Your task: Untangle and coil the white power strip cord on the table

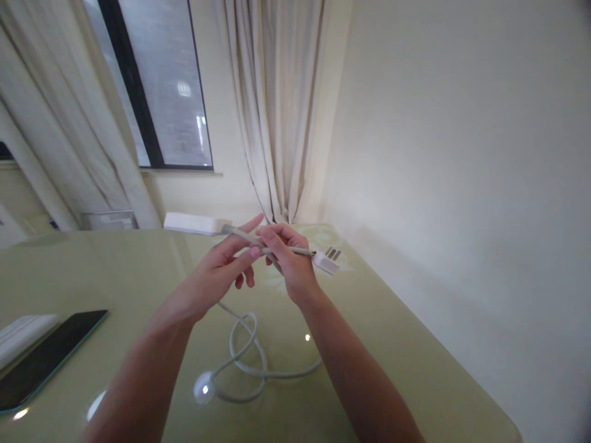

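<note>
The white plastic plug (pixel 325 261) (prongs first) points right, just past the right hand (pixel 292 263) wrapped round its thin white cord (pixel 237 234); left hand (pixel 220 272) fingertips pinch it.

Both bare forearms reach from the near edge toward the middle of the scene and converge, so the hands meet at the centre, raised off the surface. The left forearm (pixel 143 369) rises from the near left, its wrist bent slightly to the right. The left hand (pixel 221 267) shows its back, its index finger stretched up and far, the other fingers loosely curled and their tips touching the right hand. The right forearm (pixel 355 369) comes in from the near right, wrist straight. The right hand (pixel 289 258) is curled into a loose fist, fingers folded over a thin cord (pixel 302 250), knuckles facing left.
</note>
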### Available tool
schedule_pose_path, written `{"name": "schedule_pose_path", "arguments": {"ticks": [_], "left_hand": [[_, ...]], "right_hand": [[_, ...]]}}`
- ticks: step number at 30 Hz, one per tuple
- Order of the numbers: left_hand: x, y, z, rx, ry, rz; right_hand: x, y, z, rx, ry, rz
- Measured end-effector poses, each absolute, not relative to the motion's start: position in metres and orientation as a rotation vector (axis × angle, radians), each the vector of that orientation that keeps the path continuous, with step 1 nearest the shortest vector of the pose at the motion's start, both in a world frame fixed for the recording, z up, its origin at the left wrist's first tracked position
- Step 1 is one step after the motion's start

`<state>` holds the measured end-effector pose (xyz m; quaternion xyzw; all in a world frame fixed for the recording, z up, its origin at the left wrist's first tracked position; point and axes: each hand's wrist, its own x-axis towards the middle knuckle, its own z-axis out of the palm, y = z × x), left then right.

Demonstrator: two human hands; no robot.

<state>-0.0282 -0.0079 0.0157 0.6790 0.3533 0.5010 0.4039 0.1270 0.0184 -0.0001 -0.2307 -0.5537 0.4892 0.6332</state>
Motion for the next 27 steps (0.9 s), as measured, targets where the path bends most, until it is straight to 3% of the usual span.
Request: {"name": "schedule_pose_path", "arguments": {"ticks": [10, 18, 23, 27], "left_hand": [[-0.013, -0.003, 0.011, 1.628, 1.099, 1.654], [-0.031, 0.011, 0.012, 1.195, 1.219, 2.218], [-0.025, 0.001, 0.019, 1.222, 1.106, 2.077], [-0.017, -0.012, 0.025, 1.347, 1.084, 1.872]], "right_hand": [[0.131, 0.036, -0.017, -0.786, -1.394, 1.119], [0.116, 0.003, -0.012, -0.927, -1.793, 0.281], [0.115, -0.004, -0.011, -0.96, -1.827, -0.105], [0.117, 0.001, -0.01, -1.109, -1.804, -0.196]]}}
